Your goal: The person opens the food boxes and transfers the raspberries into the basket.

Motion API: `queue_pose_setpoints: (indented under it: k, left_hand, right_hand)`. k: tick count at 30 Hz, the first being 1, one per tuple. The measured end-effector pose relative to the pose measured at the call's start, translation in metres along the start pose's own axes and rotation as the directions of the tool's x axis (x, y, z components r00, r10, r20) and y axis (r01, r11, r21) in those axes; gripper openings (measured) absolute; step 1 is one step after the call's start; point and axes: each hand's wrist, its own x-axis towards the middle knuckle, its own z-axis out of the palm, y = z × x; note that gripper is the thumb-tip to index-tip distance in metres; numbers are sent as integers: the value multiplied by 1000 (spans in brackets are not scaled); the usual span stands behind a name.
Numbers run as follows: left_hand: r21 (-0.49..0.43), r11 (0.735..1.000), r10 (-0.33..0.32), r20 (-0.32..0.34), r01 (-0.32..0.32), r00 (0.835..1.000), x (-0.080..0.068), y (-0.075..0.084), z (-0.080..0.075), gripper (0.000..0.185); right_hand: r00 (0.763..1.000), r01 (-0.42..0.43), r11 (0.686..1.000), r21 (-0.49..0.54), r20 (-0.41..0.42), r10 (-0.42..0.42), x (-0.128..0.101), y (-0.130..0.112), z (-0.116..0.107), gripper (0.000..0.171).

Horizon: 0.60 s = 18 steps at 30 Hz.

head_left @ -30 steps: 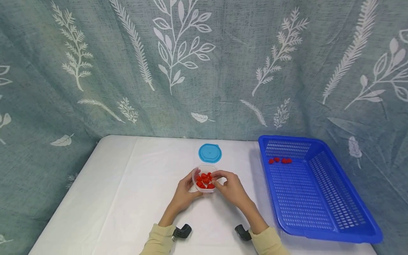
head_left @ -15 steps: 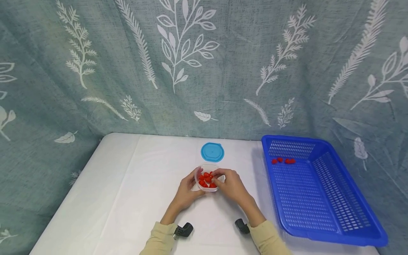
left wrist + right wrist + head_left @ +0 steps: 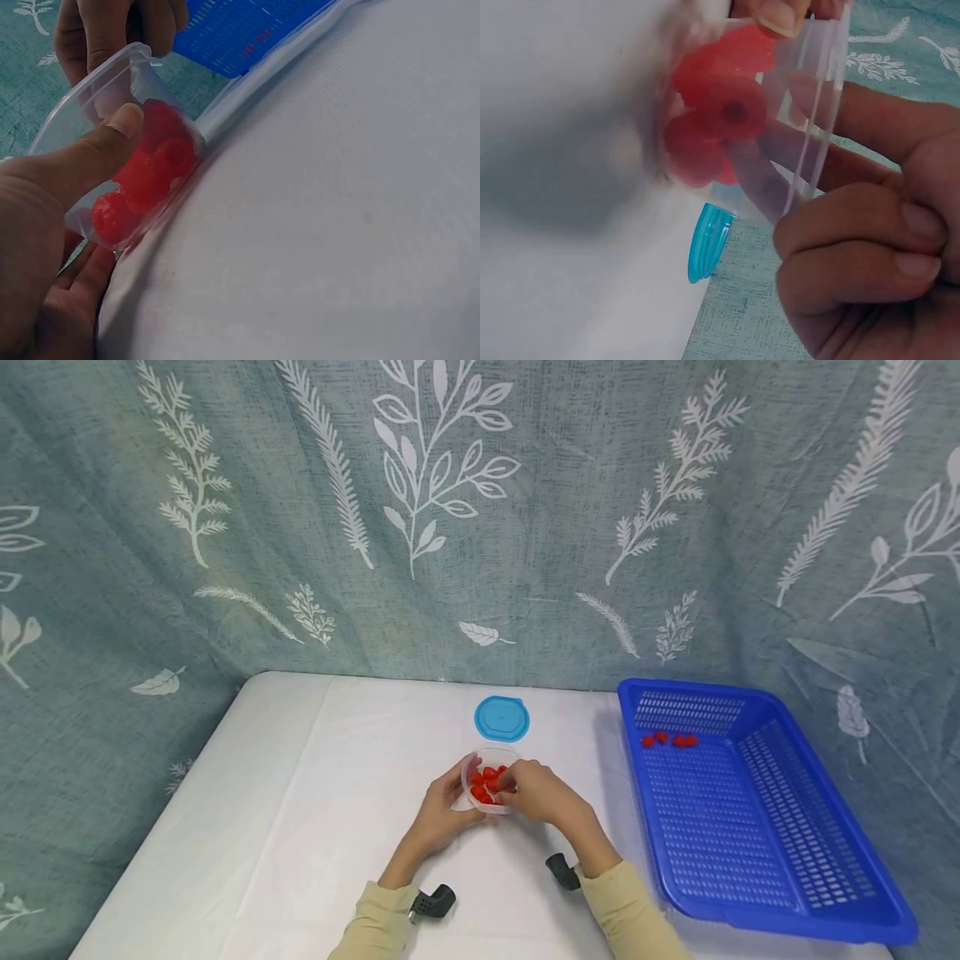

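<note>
The left hand [image 3: 438, 814] grips the tub [image 3: 489, 810] at its 8 o'clock. From 3, the right hand [image 3: 546, 793] reaches in; I can't tell if it pinches the berries [image 3: 490, 773] inside. The lid [image 3: 502, 718] sits at 12.

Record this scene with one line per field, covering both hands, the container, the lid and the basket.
Left hand: gripping the container by its side
Right hand: fingers inside the container; pinching or not, unclear
Container: clear, open, holding red pieces
Lid: blue, lying on the white table
Basket: blue, four red pieces toward its far left corner
</note>
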Motion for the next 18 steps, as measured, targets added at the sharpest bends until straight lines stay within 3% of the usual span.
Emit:
queue_pose_setpoints:
  k: [5, 9, 18]
  left_hand:
    - [-12, 1000, 6, 4, -6, 1000, 1, 0, -1, 88]
    - [2, 1000, 13, 10, -13, 1000, 2, -4, -1, 88]
    - [8, 1000, -1, 0, 1, 1000, 2, -5, -2, 87]
  right_hand:
    - [1000, 15, 1000, -5, 27, -15, 2, 0, -2, 4]
    - [998, 51, 998, 28, 24, -52, 1, 3, -2, 12]
    - [997, 78, 994, 79, 0, -78, 2, 11, 4, 5]
